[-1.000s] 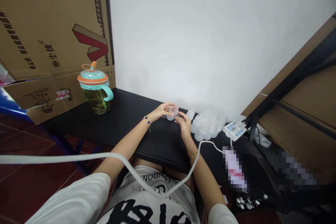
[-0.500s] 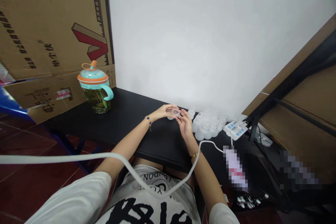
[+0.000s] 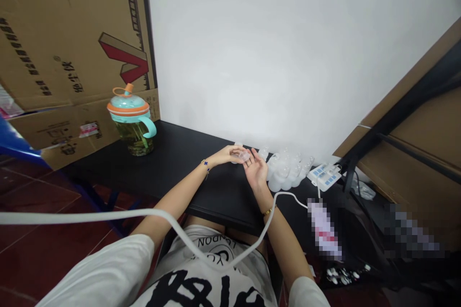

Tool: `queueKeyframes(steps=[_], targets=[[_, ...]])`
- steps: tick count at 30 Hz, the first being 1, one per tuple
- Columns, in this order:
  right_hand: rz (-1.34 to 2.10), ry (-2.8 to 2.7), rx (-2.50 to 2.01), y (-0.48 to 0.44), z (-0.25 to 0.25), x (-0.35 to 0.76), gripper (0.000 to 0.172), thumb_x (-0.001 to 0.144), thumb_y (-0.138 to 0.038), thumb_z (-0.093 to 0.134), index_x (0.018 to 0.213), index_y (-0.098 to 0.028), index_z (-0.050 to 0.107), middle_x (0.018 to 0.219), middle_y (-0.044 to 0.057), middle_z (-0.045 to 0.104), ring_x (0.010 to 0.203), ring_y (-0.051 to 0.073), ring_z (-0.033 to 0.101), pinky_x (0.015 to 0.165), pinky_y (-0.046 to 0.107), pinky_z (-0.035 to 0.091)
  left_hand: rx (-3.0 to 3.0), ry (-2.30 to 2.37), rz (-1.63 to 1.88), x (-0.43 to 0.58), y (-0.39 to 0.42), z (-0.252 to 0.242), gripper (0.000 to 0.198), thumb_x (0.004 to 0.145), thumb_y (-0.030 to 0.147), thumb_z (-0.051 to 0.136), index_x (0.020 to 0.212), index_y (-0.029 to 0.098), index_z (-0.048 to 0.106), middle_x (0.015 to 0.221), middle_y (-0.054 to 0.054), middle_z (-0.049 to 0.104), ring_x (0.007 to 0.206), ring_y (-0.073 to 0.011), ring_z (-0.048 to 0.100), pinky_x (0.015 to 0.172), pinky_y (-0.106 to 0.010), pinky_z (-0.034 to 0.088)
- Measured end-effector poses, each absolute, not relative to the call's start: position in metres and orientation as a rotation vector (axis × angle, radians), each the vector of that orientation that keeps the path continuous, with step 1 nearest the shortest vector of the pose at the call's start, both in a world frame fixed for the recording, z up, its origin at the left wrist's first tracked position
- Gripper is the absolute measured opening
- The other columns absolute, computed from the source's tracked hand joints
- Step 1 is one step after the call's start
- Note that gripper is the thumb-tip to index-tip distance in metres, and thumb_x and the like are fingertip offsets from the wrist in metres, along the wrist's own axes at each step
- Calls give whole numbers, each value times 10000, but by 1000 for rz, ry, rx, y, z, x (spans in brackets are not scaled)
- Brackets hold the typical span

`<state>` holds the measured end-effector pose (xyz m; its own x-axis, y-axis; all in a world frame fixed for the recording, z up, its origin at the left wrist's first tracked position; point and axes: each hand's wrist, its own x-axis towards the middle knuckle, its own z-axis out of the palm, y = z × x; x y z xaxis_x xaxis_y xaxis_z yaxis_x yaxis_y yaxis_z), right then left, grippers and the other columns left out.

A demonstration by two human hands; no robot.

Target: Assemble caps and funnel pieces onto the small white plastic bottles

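Over the middle of the black table (image 3: 180,153), my left hand (image 3: 227,154) pinches a small clear round plastic piece (image 3: 244,155). My right hand (image 3: 256,171) is beside it, palm up and fingers spread, with its fingertips near or touching the piece; contact is hard to make out. Close behind my left hand, a whitish translucent item (image 3: 237,145) is partly hidden by the fingers. Several translucent white rounded plastic pieces (image 3: 286,170) stand clustered just right of my right hand.
A jug with a turquoise handle and orange lid (image 3: 131,124) stands at the left, before a large cardboard box (image 3: 72,48). A white power strip (image 3: 326,175) lies right of the cluster. A white cable (image 3: 144,213) crosses in front of my body. A white wall (image 3: 252,57) rises behind.
My right hand's fingers have opened away from the clear round piece, the palm turning upward. My left hand keeps hold, and the piece is now tilted differently.
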<state>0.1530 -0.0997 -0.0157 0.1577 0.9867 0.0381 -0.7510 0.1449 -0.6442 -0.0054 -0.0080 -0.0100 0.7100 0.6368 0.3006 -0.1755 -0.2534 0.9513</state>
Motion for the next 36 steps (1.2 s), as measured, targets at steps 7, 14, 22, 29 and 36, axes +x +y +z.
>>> queueKeyframes(steps=[7, 14, 22, 29, 36], targets=[[1319, -580, -589, -98, -18, 150, 273, 873, -299, 570, 1122, -235, 665, 1184, 68, 727, 1124, 196, 686, 947, 339, 572, 1725, 396, 789, -6, -7, -12, 598, 667, 305, 902, 1212, 159, 706, 1092, -100, 731, 1050, -217, 672, 955, -349, 502], [1206, -689, -688, -101, -17, 145, 250, 845, -385, 668, 1049, -245, 701, 1138, 42, 740, 1012, 202, 710, 817, 309, 572, 1766, 389, 796, -7, -10, -10, 553, 651, 292, 904, 1160, 154, 736, 1059, -100, 738, 974, -202, 679, 903, -329, 521], [1228, -751, -702, -102, -18, 143, 392, 716, -215, 814, 1083, -239, 678, 1069, 10, 744, 906, 162, 714, 710, 252, 550, 1861, 409, 768, -5, -16, -10, 580, 641, 303, 916, 1173, 157, 736, 1087, -92, 745, 989, -208, 690, 880, -309, 528], [1262, -674, -726, -99, -21, 148, 355, 739, -203, 789, 1071, -230, 666, 994, 19, 766, 909, 174, 726, 763, 283, 568, 1714, 377, 770, -5, -13, -10, 563, 639, 288, 915, 1149, 135, 733, 1009, -89, 750, 930, -189, 699, 879, -312, 520], [1217, -668, -803, -99, -21, 148, 296, 746, -245, 822, 1010, -234, 688, 942, -1, 772, 905, 172, 723, 789, 288, 562, 1662, 405, 784, -5, -10, -12, 582, 621, 264, 923, 1149, 125, 722, 839, -32, 731, 772, -140, 668, 798, -275, 501]])
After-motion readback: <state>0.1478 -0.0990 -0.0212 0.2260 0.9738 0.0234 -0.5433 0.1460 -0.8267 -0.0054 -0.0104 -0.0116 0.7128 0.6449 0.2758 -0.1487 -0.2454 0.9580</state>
